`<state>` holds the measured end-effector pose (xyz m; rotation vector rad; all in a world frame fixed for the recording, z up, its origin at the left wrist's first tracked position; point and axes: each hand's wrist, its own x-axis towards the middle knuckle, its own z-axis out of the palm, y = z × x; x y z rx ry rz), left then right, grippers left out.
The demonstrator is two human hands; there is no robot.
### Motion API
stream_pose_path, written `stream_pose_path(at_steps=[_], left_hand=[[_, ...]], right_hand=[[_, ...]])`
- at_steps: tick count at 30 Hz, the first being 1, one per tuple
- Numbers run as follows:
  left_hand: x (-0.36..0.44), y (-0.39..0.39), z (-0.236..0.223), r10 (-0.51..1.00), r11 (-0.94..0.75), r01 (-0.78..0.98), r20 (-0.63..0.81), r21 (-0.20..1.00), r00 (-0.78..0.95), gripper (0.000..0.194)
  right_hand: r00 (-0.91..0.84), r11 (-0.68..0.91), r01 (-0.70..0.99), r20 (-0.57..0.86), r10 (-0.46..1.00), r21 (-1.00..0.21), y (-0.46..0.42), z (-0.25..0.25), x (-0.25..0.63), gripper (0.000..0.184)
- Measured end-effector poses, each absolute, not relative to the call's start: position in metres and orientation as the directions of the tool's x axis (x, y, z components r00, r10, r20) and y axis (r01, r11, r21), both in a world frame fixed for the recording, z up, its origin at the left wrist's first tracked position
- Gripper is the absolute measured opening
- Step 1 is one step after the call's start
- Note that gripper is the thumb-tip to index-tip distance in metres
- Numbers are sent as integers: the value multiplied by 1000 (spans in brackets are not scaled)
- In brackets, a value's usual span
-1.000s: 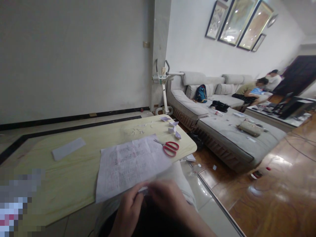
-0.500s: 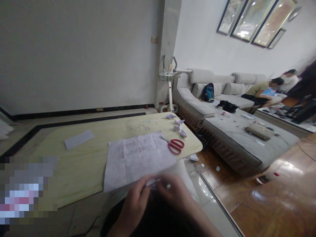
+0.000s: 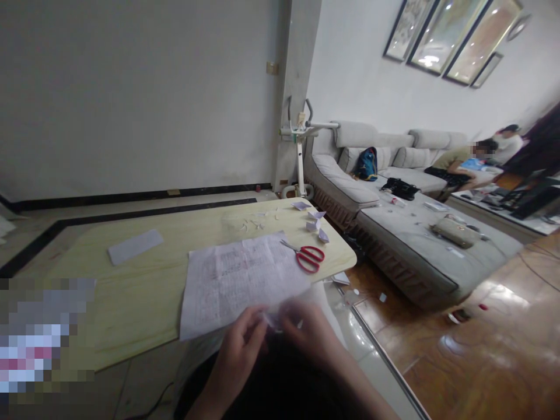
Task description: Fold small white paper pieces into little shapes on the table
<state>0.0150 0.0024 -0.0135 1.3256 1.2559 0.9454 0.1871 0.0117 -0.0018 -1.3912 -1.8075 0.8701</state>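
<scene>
Near the printed sheet [image 3: 236, 286], both hands [image 3: 245, 335] angle inward, fingers curled; they pinch small paper [image 3: 272, 320].

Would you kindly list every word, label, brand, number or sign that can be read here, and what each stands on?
None can be read.
Large creased white paper sheet on the pale yellow table: rows of dark print, too blurred.
Small whitish piece between the left hand and right hand: too blurred to show marks.
Lower left corner: pixelated, unreadable.
</scene>
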Motion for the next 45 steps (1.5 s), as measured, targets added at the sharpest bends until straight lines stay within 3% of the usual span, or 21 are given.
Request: stream_pose_path(at_steps=[3,6,8,10,16,19,22,26,31,35,38,40,42,45], left_hand=[[15,1,-13,985,93,142,-111,986,129,40],[14,0,-13,982,116,110,-131,987,138,42],[14,0,-14,977,127,80,-138,989,161,42],[14,1,-15,974,127,57,-135,990,182,42],[15,-1,-16,971,120,48,-128,992,203,40],[15,-1,-8,970,109,52,-118,993,213,39],[17,-2,5,981,73,55,-82,996,176,37],[23,-3,15,989,23,28,-27,999,146,42],[29,-4,8,994,7,71,-15,997,110,38],[27,-6,4,993,-2,116,-12,993,121,41],[25,-6,1,983,0,120,-22,993,182,45],[24,-6,-2,978,12,101,-33,995,207,47],[24,-6,-4,975,31,78,-47,997,215,47],[24,-6,-8,975,46,58,-57,997,213,47]], right_hand=[[-141,143,350,99,985,-926,22,-4,193,7],[-99,10,-62,16,995,-998,34,-3,203,7],[-136,-108,-412,-56,989,-905,40,-1,211,10],[-197,-196,-612,-92,976,-766,43,3,217,13],[-387,-399,-852,-105,916,-340,42,13,222,12],[-419,-421,-864,-70,905,-276,38,18,217,14],[-434,-426,-831,-60,899,-358,31,20,207,20],[-360,-347,-671,-122,925,-655,24,13,191,29],[-82,24,-246,46,996,-969,14,-1,178,24],[-6,230,199,234,972,-953,13,1,183,7],[77,265,385,317,945,-884,46,10,215,3],[198,231,450,349,916,-863,85,15,249,7],[275,76,559,271,923,-826,127,19,286,11],[323,-3,617,250,913,-787,175,20,325,15]])
